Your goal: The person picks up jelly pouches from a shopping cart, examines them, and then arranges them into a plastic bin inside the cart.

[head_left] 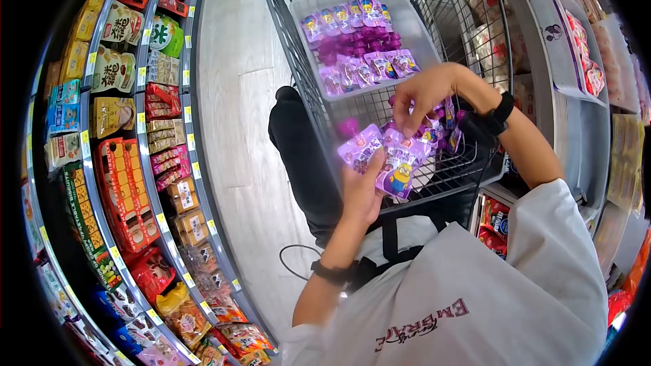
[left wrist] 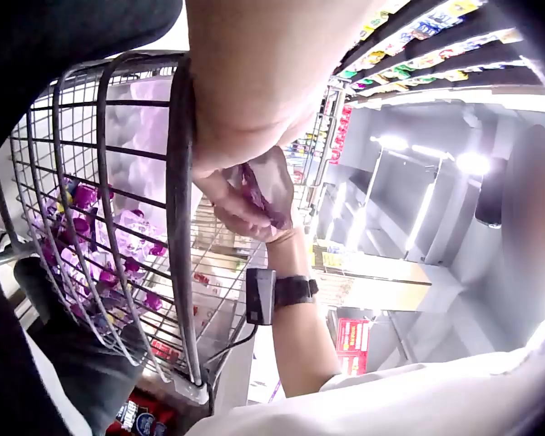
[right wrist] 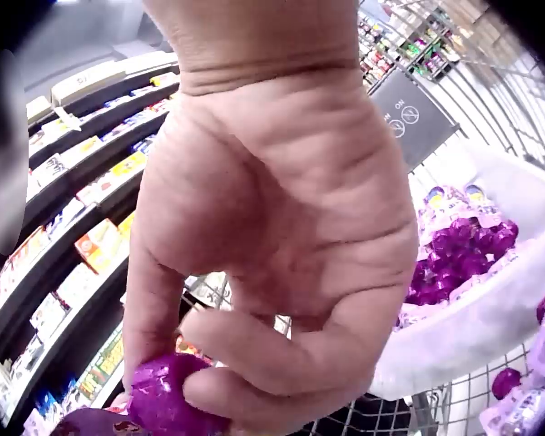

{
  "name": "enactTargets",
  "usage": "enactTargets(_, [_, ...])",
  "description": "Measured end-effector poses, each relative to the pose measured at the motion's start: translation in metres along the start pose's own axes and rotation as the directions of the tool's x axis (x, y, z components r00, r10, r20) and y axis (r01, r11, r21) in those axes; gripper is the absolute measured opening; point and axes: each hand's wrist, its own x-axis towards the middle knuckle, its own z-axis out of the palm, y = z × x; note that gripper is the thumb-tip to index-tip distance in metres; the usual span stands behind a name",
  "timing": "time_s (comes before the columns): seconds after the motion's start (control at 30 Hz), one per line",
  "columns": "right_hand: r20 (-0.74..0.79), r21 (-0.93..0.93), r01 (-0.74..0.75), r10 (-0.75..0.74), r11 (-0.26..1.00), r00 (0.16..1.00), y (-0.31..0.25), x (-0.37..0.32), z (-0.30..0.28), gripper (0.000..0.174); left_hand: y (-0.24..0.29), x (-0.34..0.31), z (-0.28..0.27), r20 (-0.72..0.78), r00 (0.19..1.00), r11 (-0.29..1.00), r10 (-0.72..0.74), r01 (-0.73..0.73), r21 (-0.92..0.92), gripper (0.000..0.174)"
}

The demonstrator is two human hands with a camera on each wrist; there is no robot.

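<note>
In the head view my left hand (head_left: pixel 364 193) holds purple drink pouches fanned side by side. The front pouch (head_left: pixel 401 171) bears a yellow cartoon figure; another pouch (head_left: pixel 359 149) shows at its left. Just above them is my right hand (head_left: pixel 427 97), fingers bent downward. In the right wrist view, the right hand (right wrist: pixel 272 236) pinches a round purple cap (right wrist: pixel 168 392) between thumb and fingers. A white plastic bin (head_left: pixel 415 17) in the shopping cart holds two rows of pouches, caps toward the middle. More pouches (head_left: pixel 447 122) lie loose in the cart beneath the right forearm.
The black wire cart (head_left: pixel 277 24) stands close in front of the person. Shelves of packaged snacks (head_left: pixel 115 115) line the left side, with a pale floor strip (head_left: pixel 237 135) between. At right, a white display box (head_left: pixel 559 47) and more shelving border the cart.
</note>
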Motion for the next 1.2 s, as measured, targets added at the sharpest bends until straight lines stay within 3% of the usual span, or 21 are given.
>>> enactTargets(0.1, [0.121,-0.004,-0.03,0.03,1.0,0.992,0.015,-0.011,-0.004,0.024,0.001,0.002,-0.001,-0.008,1.0,1.0,0.018,-0.018,0.014,0.029])
enactTargets(0.2, [-0.269,0.328,0.044,0.049,0.944,0.962,0.046,-0.034,-0.037,0.017,0.002,0.002,-0.005,-0.073,0.992,0.989,-0.103,0.11,0.097,0.035])
enactTargets(0.27, [-0.567,0.409,0.255,0.025,0.876,0.823,0.074,-0.028,-0.065,0.018,0.002,0.001,-0.005,-0.068,0.989,0.986,-0.132,0.138,0.097,0.034])
enactTargets(0.3, [-0.682,0.415,0.387,0.0,0.824,0.731,0.095,-0.013,-0.08,0.019,0.002,0.002,-0.005,-0.062,0.985,0.981,-0.162,0.167,0.1,0.032])
enactTargets(0.37, [-0.898,0.42,0.561,0.238,0.714,0.371,0.074,0.02,-0.085,0.02,0.0,0.003,-0.006,-0.055,0.986,0.98,-0.157,0.163,0.111,0.032])
enactTargets(0.4, [-0.929,0.369,0.583,0.28,0.724,0.24,0.099,0.045,-0.108,0.02,0.001,0.004,-0.005,-0.069,0.984,0.977,-0.166,0.173,0.124,0.033])
enactTargets(0.43, [-0.931,0.366,0.588,0.278,0.721,0.238,0.118,0.067,-0.124,0.02,0.002,0.003,-0.004,-0.085,0.981,0.973,-0.173,0.183,0.138,0.033])
enactTargets(0.5, [-0.908,0.297,0.471,0.398,0.831,-0.131,0.129,0.099,-0.145,0.03,0.003,0.003,-0.004,-0.079,0.983,0.978,-0.166,0.175,0.118,0.033])
enactTargets(0.57, [-0.856,0.405,0.475,0.507,0.781,-0.105,0.133,0.112,-0.153,0.032,0.002,0.003,-0.003,-0.097,0.983,0.981,-0.158,0.167,0.099,0.034])
enactTargets(0.63, [-0.807,0.53,0.519,0.588,0.671,0.063,0.134,0.12,-0.153,0.034,0.0,0.004,-0.007,-0.088,0.983,0.979,-0.16,0.169,0.11,0.035])
enactTargets(0.67, [-0.817,0.545,0.306,0.576,0.78,-0.013,0.091,0.1,-0.131,0.055,-0.002,0.005,-0.008,-0.072,0.984,0.978,-0.162,0.17,0.122,0.036])
enactTargets(0.7, [-0.814,0.551,0.301,0.581,0.778,-0.011,0.099,0.101,-0.133,0.055,-0.002,0.005,-0.007,-0.076,0.983,0.977,-0.169,0.177,0.119,0.036])
enactTargets(0.73, [-0.899,0.435,-0.034,0.432,0.9,-0.073,0.111,0.101,-0.137,0.065,-0.001,0.004,-0.005,-0.074,0.983,0.977,-0.168,0.176,0.117,0.036])
enactTargets(0.77, [-0.963,0.267,-0.366,0.259,0.891,-0.072,0.122,0.102,-0.139,0.075,0.001,0.004,-0.004,-0.071,0.984,0.978,-0.165,0.173,0.119,0.037])
enactTargets(0.8, [-0.983,0.181,-0.423,0.18,0.888,-0.043,0.118,0.094,-0.136,0.072,0.001,0.004,-0.004,-0.073,0.983,0.977,-0.169,0.177,0.119,0.037])
enactTargets(0.83, [-0.982,0.183,-0.423,0.183,0.888,-0.041,0.115,0.091,-0.137,0.072,0.001,0.004,-0.005,-0.069,0.982,0.975,-0.175,0.183,0.125,0.037])
enactTargets(0.9, [-0.98,-0.184,-0.418,-0.201,0.889,0.004,0.113,0.087,-0.139,0.059,0.001,0.004,-0.006,-0.066,0.98,0.971,-0.187,0.194,0.137,0.037])
enactTargets(0.93, [-0.933,-0.332,-0.541,-0.355,0.773,0.065,0.128,0.098,-0.142,0.054,0.0,0.004,-0.006,-0.067,0.98,0.972,-0.189,0.197,0.131,0.038])
enactTargets(1.03, [-0.908,-0.38,-0.53,-0.416,0.758,0.056,0.151,0.127,-0.15,0.057,0.001,0.005,-0.006,-0.076,0.979,0.973,-0.19,0.198,0.115,0.038])
enactTargets(1.07, [-0.92,-0.389,-0.303,-0.38,0.87,0.092,0.158,0.126,-0.154,0.061,0.002,0.005,-0.006,-0.082,0.977,0.973,-0.198,0.206,0.107,0.038])
enactTargets(1.2, [-0.917,-0.399,-0.262,-0.388,0.879,0.095,0.141,0.12,-0.139,0.067,0.001,0.005,-0.005,-0.093,0.98,0.977,-0.173,0.183,0.109,0.038])
